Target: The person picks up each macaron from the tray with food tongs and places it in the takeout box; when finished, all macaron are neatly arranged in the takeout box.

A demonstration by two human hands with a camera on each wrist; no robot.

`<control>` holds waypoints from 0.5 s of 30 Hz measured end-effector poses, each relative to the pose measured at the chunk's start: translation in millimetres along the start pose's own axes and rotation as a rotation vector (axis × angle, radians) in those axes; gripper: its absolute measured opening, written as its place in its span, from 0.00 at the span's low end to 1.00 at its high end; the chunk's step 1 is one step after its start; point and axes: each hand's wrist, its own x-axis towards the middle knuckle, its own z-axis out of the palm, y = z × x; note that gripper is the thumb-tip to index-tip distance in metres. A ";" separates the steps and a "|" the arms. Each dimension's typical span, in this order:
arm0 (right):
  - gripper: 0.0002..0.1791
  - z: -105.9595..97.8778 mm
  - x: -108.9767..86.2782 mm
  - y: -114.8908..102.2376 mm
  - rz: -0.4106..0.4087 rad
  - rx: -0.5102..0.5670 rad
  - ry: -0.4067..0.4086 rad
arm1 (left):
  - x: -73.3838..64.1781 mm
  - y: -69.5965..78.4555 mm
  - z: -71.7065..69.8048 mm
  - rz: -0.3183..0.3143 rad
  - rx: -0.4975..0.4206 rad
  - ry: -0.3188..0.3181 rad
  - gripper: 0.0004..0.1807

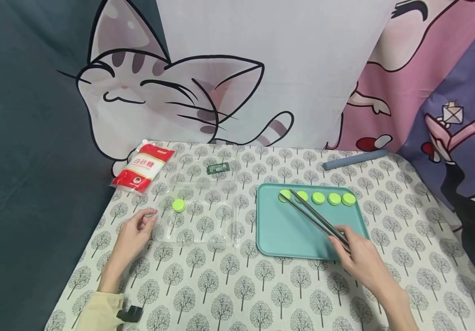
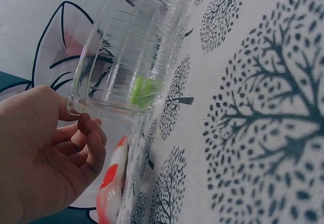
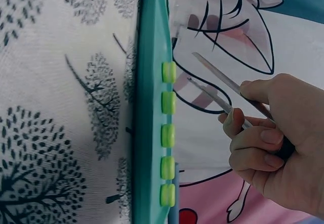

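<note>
My right hand [image 1: 359, 257] holds long metal tongs [image 1: 317, 218], their tips apart. In the head view the tips overlap the leftmost of several lime-green macarons [image 1: 318, 198] lined up along the far side of a teal tray [image 1: 278, 234]. The right wrist view shows the tips [image 3: 195, 56] raised off the tray, with nothing between them. At the left, a clear plastic box [image 1: 204, 241] stands with its lid folded back and one green macaron [image 1: 179, 205] inside. My left hand [image 1: 134, 232] pinches the box's near-left rim between thumb and fingers.
A red and white sugar bag [image 1: 143, 168] lies behind the left hand. A small green label-like piece [image 1: 218, 168] sits at the box's lid. A grey-blue stick [image 1: 355, 159] lies at the back right. The tree-patterned cloth [image 1: 245, 289] covers the table, with printed curtains behind.
</note>
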 end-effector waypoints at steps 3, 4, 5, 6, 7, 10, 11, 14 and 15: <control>0.15 2.5 0.3 3.0 -0.002 -0.014 -0.001 | 0.1 0.7 -0.5 -0.004 -0.001 -0.002 0.17; 0.16 3.3 0.6 4.0 -0.004 -0.018 -0.001 | 0.1 0.9 -0.6 -0.005 -0.003 -0.003 0.17; 0.16 4.3 1.1 5.1 -0.007 -0.023 -0.001 | 0.0 1.2 -0.8 -0.008 -0.004 -0.006 0.17; 0.17 5.2 1.7 6.1 -0.009 -0.029 0.000 | -0.1 1.7 -1.1 -0.010 -0.007 -0.006 0.17; 0.17 6.1 2.3 7.1 -0.011 -0.031 -0.001 | -0.2 2.2 -1.4 -0.012 -0.008 -0.007 0.17; 0.18 8.9 4.6 9.9 -0.019 -0.042 -0.001 | -0.5 3.5 -1.8 -0.017 -0.009 -0.005 0.17; 0.18 9.9 5.5 10.6 -0.022 -0.044 -0.003 | -0.5 3.9 -1.9 -0.018 -0.009 -0.005 0.17; 0.18 12.9 7.7 12.4 -0.038 -0.046 -0.006 | -0.4 4.6 -1.9 -0.016 -0.008 -0.002 0.17; 0.18 13.9 8.3 13.0 -0.047 -0.044 -0.007 | -0.3 4.7 -1.9 -0.015 -0.008 -0.003 0.17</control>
